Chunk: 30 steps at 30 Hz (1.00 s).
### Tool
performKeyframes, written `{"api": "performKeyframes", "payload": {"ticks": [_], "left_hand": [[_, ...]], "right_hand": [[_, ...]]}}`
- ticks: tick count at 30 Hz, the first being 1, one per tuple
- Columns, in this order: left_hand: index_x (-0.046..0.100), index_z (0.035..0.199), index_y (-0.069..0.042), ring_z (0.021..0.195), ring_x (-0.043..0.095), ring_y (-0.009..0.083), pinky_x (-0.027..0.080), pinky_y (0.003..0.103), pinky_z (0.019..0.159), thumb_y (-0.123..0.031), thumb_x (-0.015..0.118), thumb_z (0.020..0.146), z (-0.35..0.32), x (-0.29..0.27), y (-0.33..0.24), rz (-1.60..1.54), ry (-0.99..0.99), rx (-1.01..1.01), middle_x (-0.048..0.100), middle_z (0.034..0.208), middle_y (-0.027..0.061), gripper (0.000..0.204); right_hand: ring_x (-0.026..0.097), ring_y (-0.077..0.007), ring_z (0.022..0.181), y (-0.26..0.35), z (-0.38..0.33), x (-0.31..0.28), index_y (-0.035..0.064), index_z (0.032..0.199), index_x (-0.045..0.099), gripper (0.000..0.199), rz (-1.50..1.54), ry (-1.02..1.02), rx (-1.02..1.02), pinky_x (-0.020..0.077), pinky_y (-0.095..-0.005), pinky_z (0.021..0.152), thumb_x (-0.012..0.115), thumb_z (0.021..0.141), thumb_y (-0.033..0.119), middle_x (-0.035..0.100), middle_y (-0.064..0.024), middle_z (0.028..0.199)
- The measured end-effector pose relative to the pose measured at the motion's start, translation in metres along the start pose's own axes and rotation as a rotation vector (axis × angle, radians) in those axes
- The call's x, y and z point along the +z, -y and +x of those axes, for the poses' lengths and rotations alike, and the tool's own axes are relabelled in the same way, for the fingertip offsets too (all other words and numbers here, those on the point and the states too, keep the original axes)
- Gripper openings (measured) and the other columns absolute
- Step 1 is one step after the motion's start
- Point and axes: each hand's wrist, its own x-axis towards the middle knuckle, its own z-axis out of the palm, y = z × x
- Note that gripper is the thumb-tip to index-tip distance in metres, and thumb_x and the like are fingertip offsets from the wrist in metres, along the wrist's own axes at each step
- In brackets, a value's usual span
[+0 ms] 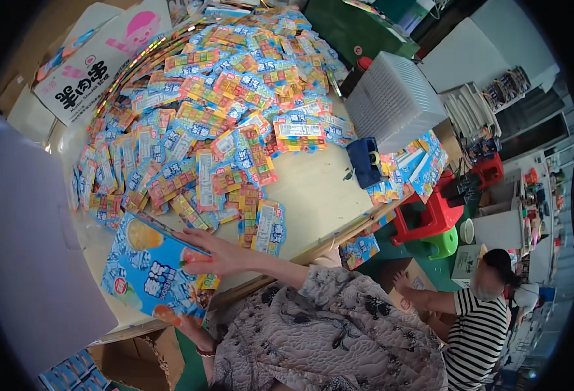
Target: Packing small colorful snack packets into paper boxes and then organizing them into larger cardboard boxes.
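**A box held flat beside a loose heap**

The right hand [212, 254] lies palm-down across the blue carton [153, 270], fingers stretched out nearly flat over its printed face, pressing rather than gripping. The left hand [192, 326] is mostly hidden under the carton's lower edge; only the wrist with a bracelet shows, so I cannot tell how its fingers are set, though it seems to bear the box from below. The carton sits tilted at the near edge of the table [313, 189], part of it overhanging.

Just beyond the right fingertips, the heap of small colourful packets [222, 124] begins, with its nearest packets almost touching them.

Risks, as I judge them: a flat palm gives little hold, so the carton could slide off the table edge if the lower hand shifts. A sweep of the outstretched fingers could push the nearest packets over the edge. Off to the thumb side, well apart, a blue tape dispenser [367, 163] and a white basket [394, 101] sit, too far off to interfere
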Motion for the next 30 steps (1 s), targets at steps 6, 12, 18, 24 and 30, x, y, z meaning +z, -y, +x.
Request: {"api": "performKeyframes", "payload": {"ticks": [6, 12, 18, 24, 30], "left_hand": [[0.01, 0.15, -0.007, 0.074, 0.044, 0.012, 0.042, 0.031, 0.065, -0.023, 0.048, 0.096, -0.019, 0.021, -0.123, -0.166, 0.3, 0.005, 0.049, 0.105, 0.0073, 0.067], [0.022, 0.146, -0.004, 0.139, 0.015, 0.0452, 0.024, 0.053, 0.108, -0.031, 0.061, 0.087, -0.003, 0.097, -0.222, -0.126, 1.233, 1.051, 0.017, 0.152, 0.0227, 0.076], [0.029, 0.144, -0.01, 0.138, 0.02, 0.0426, 0.024, 0.054, 0.108, -0.024, 0.066, 0.083, -0.018, 0.164, -0.203, 0.367, 1.211, 1.103, 0.022, 0.151, 0.0194, 0.073], [0.024, 0.146, -0.01, 0.141, 0.01, 0.0399, 0.009, 0.057, 0.111, -0.03, 0.068, 0.08, -0.024, 0.164, -0.166, 0.815, 1.168, 1.093, 0.014, 0.153, 0.0183, 0.082], [0.022, 0.146, -0.008, 0.14, 0.01, 0.0432, 0.006, 0.059, 0.11, -0.033, 0.068, 0.079, -0.019, 0.145, -0.144, 0.868, 1.016, 0.986, 0.014, 0.152, 0.0219, 0.085]], "right_hand": [[0.044, -0.0213, 0.123, 0.03, -0.065, -0.046, 0.0087, 0.147, 0.024, 0.085, 0.61, -0.202, 0.04, 0.0368, -0.0339, 0.1, 0.074, 0.077, 0.016, 0.047, -0.009, 0.129], [0.062, -0.0287, 0.091, -0.029, -0.225, -0.056, 0.005, 0.137, 0.038, 0.072, 1.219, -0.764, 0.053, 0.0518, -0.0404, 0.083, 0.066, 0.071, 0.008, 0.059, -0.0123, 0.108], [0.042, -0.0364, 0.127, -0.137, -0.419, 0.002, 0.0037, 0.143, 0.028, 0.082, 1.118, -1.415, -0.08, 0.0329, -0.0526, 0.107, 0.055, 0.075, 0.041, 0.041, -0.0197, 0.14], [0.047, -0.0331, 0.122, -0.148, -0.491, 0.071, 0.0088, 0.14, 0.034, 0.062, 1.06, -1.759, -0.125, 0.0367, -0.0538, 0.103, 0.048, 0.092, 0.046, 0.047, -0.0118, 0.136], [0.059, -0.0277, 0.104, -0.211, -0.503, 0.044, 0.0144, 0.129, 0.044, 0.046, 1.196, -1.73, 0.082, 0.0517, -0.0454, 0.074, 0.05, 0.093, 0.042, 0.058, -0.0066, 0.119]]}}
